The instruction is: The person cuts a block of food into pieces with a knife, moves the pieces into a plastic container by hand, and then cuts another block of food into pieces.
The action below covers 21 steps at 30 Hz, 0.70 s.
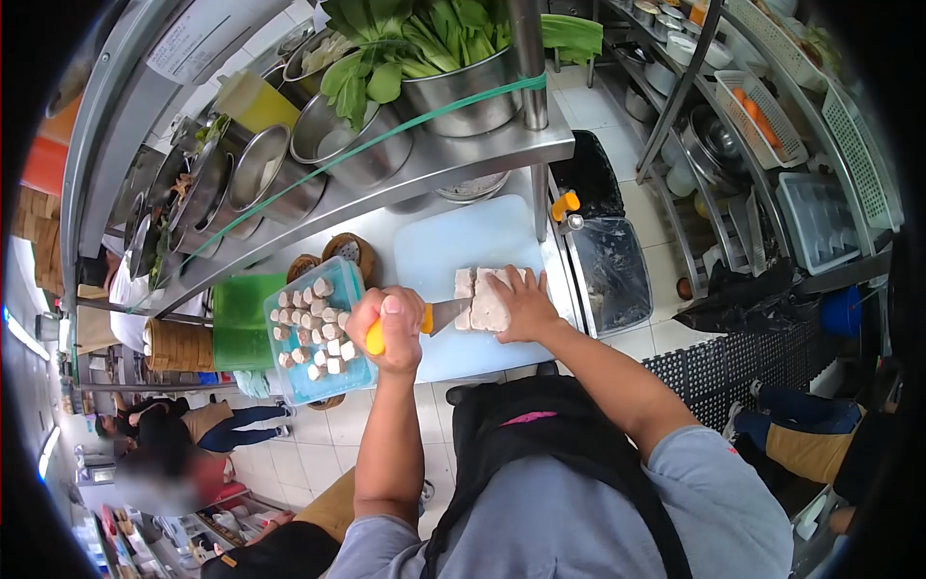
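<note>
A white cutting board (453,241) lies on the steel counter in front of me. On it rests a pale, speckled block of food (489,307), partly sliced. My right hand (521,304) lies flat on the block's right side and holds it down. My left hand (388,328) is closed around the yellow handle of a knife (446,314), whose blade meets the block's left side. Just left of that hand stands a clear blue container (289,372) holding several cut cubes of the same food.
A green tub (241,323) sits left of the container. Overhead, a steel shelf (463,150) carries metal bowls and leafy greens (415,43). A bin lined with black plastic (608,270) stands right of the board. Wire racks fill the right side; other people stand at lower left.
</note>
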Each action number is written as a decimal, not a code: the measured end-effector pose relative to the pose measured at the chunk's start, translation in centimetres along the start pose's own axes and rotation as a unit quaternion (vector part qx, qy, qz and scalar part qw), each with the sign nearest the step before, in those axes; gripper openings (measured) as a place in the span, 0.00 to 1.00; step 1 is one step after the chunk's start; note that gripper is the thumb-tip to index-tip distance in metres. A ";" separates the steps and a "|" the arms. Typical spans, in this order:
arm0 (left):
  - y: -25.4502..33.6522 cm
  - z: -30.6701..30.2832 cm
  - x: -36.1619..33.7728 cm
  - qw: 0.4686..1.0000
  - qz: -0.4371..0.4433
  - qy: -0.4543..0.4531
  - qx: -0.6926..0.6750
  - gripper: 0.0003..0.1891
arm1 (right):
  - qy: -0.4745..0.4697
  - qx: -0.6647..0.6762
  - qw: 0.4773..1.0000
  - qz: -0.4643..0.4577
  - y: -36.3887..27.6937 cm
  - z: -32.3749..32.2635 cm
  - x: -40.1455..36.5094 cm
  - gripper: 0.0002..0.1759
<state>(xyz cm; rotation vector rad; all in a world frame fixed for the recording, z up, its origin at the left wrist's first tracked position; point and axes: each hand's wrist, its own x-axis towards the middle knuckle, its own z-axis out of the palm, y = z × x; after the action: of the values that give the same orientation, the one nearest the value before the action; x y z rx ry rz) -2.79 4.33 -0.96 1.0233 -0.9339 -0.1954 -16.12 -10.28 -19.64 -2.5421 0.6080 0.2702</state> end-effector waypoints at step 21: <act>2.2 -2.3 -0.7 0.993 -0.021 0.087 -0.073 0.18 | 0.004 -0.015 1.000 -0.003 0.1 0.5 0.2 0.73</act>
<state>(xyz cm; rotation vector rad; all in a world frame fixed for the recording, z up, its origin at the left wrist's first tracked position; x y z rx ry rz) -2.10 7.37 0.01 0.9105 -0.7289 -0.2029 -16.04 -10.18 -20.20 -2.5744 0.6023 0.2695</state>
